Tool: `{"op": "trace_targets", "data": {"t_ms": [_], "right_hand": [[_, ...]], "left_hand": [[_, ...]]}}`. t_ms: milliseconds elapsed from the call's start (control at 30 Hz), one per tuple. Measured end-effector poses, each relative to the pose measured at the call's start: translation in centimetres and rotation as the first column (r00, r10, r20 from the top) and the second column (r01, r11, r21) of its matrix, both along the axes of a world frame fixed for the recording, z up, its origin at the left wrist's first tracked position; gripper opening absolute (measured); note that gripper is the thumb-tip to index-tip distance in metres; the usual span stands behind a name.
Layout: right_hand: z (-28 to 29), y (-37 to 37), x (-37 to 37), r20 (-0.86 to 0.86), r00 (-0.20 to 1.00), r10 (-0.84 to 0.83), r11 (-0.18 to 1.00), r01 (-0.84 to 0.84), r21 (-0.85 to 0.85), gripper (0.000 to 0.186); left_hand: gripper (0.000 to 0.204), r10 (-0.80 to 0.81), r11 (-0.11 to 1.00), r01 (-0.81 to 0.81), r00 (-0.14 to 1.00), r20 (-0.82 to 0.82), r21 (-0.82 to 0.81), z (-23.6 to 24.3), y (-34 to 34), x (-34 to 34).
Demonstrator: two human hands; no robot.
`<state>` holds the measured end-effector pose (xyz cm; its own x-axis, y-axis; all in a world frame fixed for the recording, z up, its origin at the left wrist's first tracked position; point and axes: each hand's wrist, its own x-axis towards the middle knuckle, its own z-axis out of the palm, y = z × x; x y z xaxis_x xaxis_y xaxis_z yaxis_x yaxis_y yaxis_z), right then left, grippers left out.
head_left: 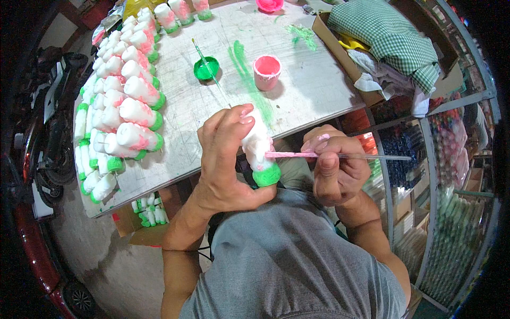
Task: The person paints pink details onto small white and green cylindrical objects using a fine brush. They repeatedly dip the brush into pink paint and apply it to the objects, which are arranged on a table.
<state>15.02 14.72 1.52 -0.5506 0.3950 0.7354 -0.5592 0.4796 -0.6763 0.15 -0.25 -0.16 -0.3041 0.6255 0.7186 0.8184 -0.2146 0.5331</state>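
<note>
A white, candle-like figure (255, 139) with a green base and pink touches is held upright in my left hand (220, 165), fingers at its top and thumb under the base. My right hand (337, 167) pinches a thin paintbrush (380, 157) with a clear handle. Pink paint coats the brush's front end, which touches the figure's right side. Pink smears show on my right fingers. Beyond my hands stands a pink paint cup (266, 83). Left of it, a small green paint dish (197, 73) has another thin brush (198, 49) resting across it.
Rows of similar white, pink and green figures (135, 109) fill the table's (313, 101) left side. At the right are a cardboard box (348, 72) with a checked cloth (390, 37) and metal shelves (430, 143). Below the table sits a box (125, 223) of more figures.
</note>
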Motion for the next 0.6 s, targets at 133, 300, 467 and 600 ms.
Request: {"op": "trace_targets", "data": {"t_ms": [133,300,467,600], "right_hand": [[0.6,0.0,0.3,0.119,0.990,-0.081,0.984,0.060,0.165,0.014],[0.6,0.2,0.4,0.063,0.996,-0.056,0.995,0.050,0.084,0.012],[1.0,-0.1,0.1,0.110,0.992,-0.056,0.988,0.039,0.147,0.010],[0.1,0.0,0.2,0.057,0.997,-0.056,0.997,0.053,0.048,0.009]], "left_hand": [[0.101,0.029,0.999,-0.030,0.999,-0.041,-0.013,0.2,-0.2,0.0],[0.102,0.042,0.996,-0.046,0.998,-0.057,-0.076,1.0,-0.5,0.3],[0.102,0.044,0.997,-0.048,0.997,-0.069,-0.065,0.9,-0.5,0.3],[0.102,0.026,0.999,-0.026,1.000,-0.007,-0.027,0.3,-0.4,0.1]]}}
